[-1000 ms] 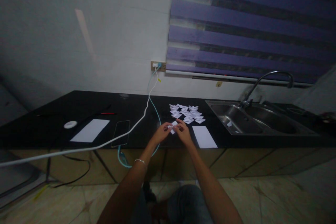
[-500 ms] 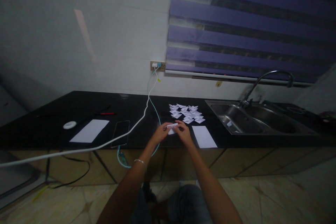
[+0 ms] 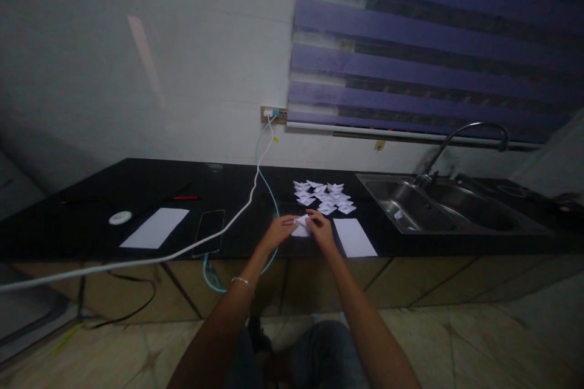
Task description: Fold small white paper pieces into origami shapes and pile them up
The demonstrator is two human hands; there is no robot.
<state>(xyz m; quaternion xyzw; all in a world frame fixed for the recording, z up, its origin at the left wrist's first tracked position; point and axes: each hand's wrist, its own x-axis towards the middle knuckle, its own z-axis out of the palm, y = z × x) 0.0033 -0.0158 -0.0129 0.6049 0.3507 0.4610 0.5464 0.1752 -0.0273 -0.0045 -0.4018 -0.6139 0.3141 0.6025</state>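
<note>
My left hand [image 3: 279, 231] and my right hand [image 3: 320, 228] meet at the front of the black counter [image 3: 91, 219]. Both pinch a small folded white paper piece [image 3: 302, 226] that lies low on the counter between them. Just behind my hands sits a cluster of several small folded white paper shapes [image 3: 325, 196]. A flat white sheet [image 3: 354, 237] lies right beside my right hand.
A steel sink [image 3: 438, 209] with a curved tap [image 3: 465, 137] is at the right. A dark phone [image 3: 210, 231], another white sheet [image 3: 155, 227], a white round object [image 3: 120, 217] and a red pen [image 3: 186, 197] lie at the left. A white cable [image 3: 228, 219] runs from the wall socket [image 3: 272, 113] across the counter.
The small paper piece has gone from held slightly up between my fingertips to lying flatter on the counter. My hands have dropped a little with it.
</note>
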